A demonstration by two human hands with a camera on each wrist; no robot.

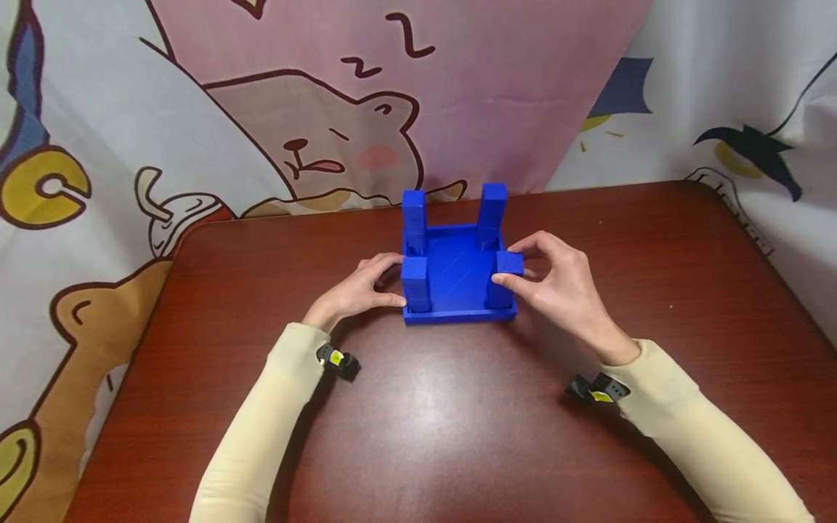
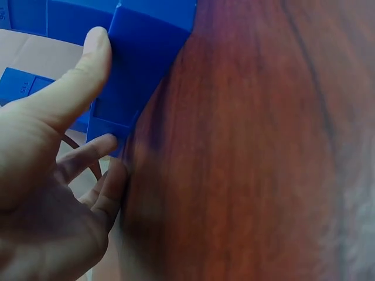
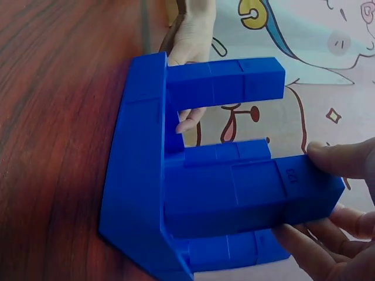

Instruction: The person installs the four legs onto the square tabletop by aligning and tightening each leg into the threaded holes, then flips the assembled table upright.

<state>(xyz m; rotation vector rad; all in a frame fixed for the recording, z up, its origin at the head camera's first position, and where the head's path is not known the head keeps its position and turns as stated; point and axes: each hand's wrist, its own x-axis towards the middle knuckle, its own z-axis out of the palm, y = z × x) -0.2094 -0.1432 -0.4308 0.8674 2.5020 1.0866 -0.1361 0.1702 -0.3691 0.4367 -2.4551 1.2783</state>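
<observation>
A blue square base with a raised rim (image 1: 454, 272) lies on the table, a blue post standing at each corner. My right hand (image 1: 569, 290) holds the top of the front right post (image 1: 500, 294) between thumb and fingers. In the right wrist view this post (image 3: 258, 190) bears a small embossed number and its lower end meets the base. At the base's left side, my left hand (image 1: 360, 290) touches the rim with its thumb and fingertips, fingers fairly straight. The left wrist view shows its thumb (image 2: 94, 58) against the blue wall.
The brown wooden table (image 1: 418, 436) spreads around the base. Behind it hangs a cartoon-printed cloth (image 1: 497, 94), close to the rear posts (image 1: 492, 214). A small black camera (image 1: 340, 361) is strapped to the left wrist, another (image 1: 598, 390) to the right.
</observation>
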